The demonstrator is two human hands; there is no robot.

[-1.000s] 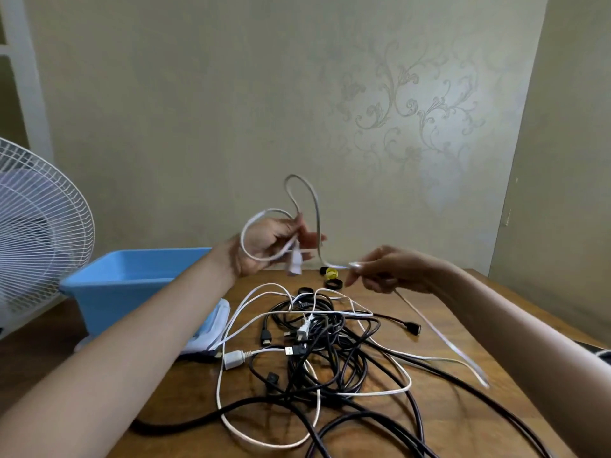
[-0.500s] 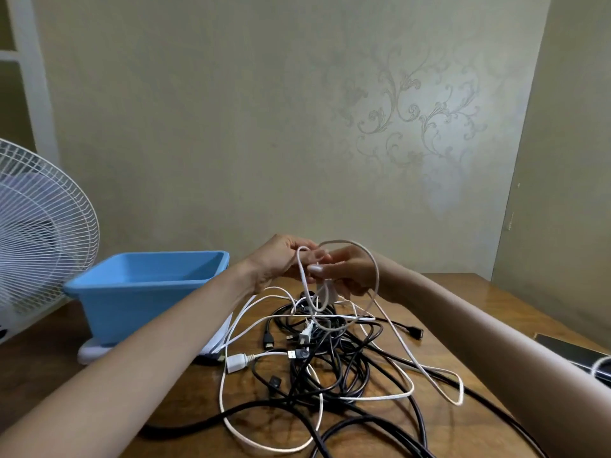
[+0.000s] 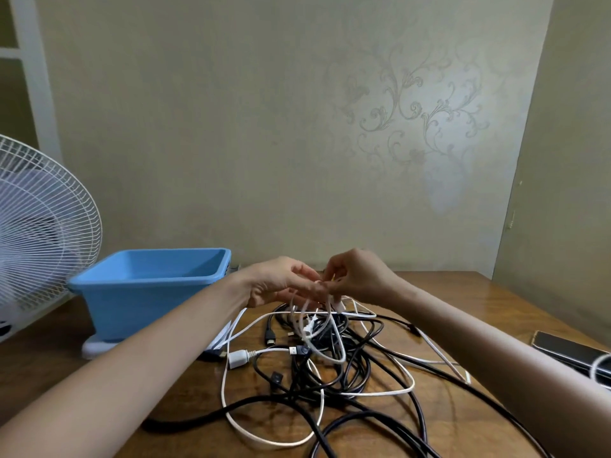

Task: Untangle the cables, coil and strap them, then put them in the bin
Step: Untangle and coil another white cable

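We have dropped lower: our left hand (image 3: 281,285) and right hand (image 3: 358,279) both pinch the cable (image 3: 338,357), loops hanging just below.

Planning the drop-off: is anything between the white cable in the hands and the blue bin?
Nothing visible blocks it. The left hand and right hand hold the white cable's loops above the black cable tangle. The blue bin stands open just left of them. The cable's trailing end may snag on the tangle.
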